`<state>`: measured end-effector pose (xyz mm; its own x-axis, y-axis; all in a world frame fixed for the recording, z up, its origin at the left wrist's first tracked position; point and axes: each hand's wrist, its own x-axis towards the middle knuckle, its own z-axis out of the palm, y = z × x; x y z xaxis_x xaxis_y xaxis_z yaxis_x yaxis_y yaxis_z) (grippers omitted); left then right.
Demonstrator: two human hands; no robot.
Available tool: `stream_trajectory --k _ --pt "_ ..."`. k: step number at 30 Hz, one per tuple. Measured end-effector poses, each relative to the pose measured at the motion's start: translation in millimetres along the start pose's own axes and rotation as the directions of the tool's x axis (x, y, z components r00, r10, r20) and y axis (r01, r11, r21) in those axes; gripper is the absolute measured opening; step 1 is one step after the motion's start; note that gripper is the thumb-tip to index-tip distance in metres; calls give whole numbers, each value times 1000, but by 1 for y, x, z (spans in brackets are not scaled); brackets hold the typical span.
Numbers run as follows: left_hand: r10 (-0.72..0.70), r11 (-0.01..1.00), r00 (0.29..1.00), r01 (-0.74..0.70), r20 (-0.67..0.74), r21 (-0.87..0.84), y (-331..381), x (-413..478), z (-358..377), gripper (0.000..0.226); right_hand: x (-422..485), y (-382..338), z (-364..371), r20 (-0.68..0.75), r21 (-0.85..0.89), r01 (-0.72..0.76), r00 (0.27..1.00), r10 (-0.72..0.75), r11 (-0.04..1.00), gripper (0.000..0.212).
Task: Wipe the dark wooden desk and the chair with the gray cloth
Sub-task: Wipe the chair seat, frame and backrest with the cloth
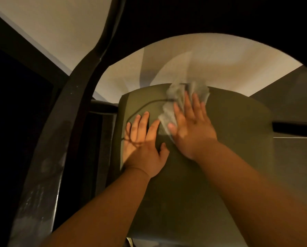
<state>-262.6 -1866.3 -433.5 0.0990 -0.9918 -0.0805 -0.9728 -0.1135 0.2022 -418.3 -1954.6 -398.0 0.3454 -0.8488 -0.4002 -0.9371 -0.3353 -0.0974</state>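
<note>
My forearms reach forward over the seat (184,193), an olive pad that fills the near middle of the view. My left hand (142,139) lies flat on the bare seat, fingers spread, holding nothing. My right hand (190,129), just beside it, is also flat, its straight fingers pressing the cloth (168,113) down onto the pad.

The cloth is bunched under my right palm and fingers. Its long axis runs diagonally from beside my thumb, near and left, to the seat's far edge, far and right. The far end fans out past my fingertips and is blurred.

A thin dark line (143,106) curves across the seat from under my left hand toward the cloth; I cannot tell whether it is a cord or a seam. The dark frame (60,139) of the chair sweeps up the left side. The pale floor (202,56) lies beyond the seat. I cannot make out the desk.

I judge the main risk to be the grip: nothing pinches the cloth, so a hard push away from me could slide my palm off it, or send the cloth over the far edge onto the floor. If the line is a cord, the cloth could catch and drag it. Leaning with both palms could also shift the chair.
</note>
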Motion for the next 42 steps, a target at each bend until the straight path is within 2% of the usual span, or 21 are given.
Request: stream_trajectory --k 2,4,7,9,11,14,16,18,20,24,26,30,34,38,42 --pt "-9 1000 1000 9 24 -11 1 1 -1 78 -24 27 14 -4 -17 27 1000 -27 1000 77" --pt "-16 1000 999 16 28 0 2 1 -2 78 -37 67 21 -54 -24 -144 988 143 989 84" --pt "-4 1000 1000 4 17 19 2 0 -3 78 -48 109 21 -37 57 -435 899 437 899 93" --pt "3 999 1000 -3 7 39 2 0 -4 78 -49 104 19 -29 123 -516 852 522 848 94" --pt "2 998 1000 -2 1 64 2 0 -3 78 -47 83 18 -19 161 -509 855 519 845 91" --pt "14 998 1000 -14 3 61 1 1 -4 77 -57 64 27 -34 60 -339 939 341 939 82" --pt "16 999 1000 -16 -4 48 1 1 -5 76 -67 78 26 -36 8 -244 969 244 970 87" --pt "17 998 1000 -17 -11 64 3 0 -6 76 -70 106 20 -16 2 -295 955 295 955 95" --pt "17 997 1000 -15 -26 81 4 -1 -6 76 -64 123 14 22 82 -433 901 432 898 99" --pt "17 998 999 -15 -33 63 4 -1 -6 76 -62 100 24 8 206 -570 813 582 795 97" --pt "19 999 999 -17 -43 52 5 -2 -7 76 -81 79 37 -16 209 -573 808 588 793 96" --pt "17 997 999 -14 -44 72 6 -2 -6 76 -120 51 60 -43 152 -496 861 507 855 96" --pt "28 999 997 -26 -69 32 5 -2 -5 73 -96 83 48 -59 103 -471 876 478 876 101" --pt "23 1000 996 -24 -81 -5 5 -2 -4 70 -86 92 42 -66 175 -511 847 528 842 97" --pt "15 1000 998 -16 -64 -13 5 -2 -4 70 -139 56 74 -82 211 -489 854 514 846 96"
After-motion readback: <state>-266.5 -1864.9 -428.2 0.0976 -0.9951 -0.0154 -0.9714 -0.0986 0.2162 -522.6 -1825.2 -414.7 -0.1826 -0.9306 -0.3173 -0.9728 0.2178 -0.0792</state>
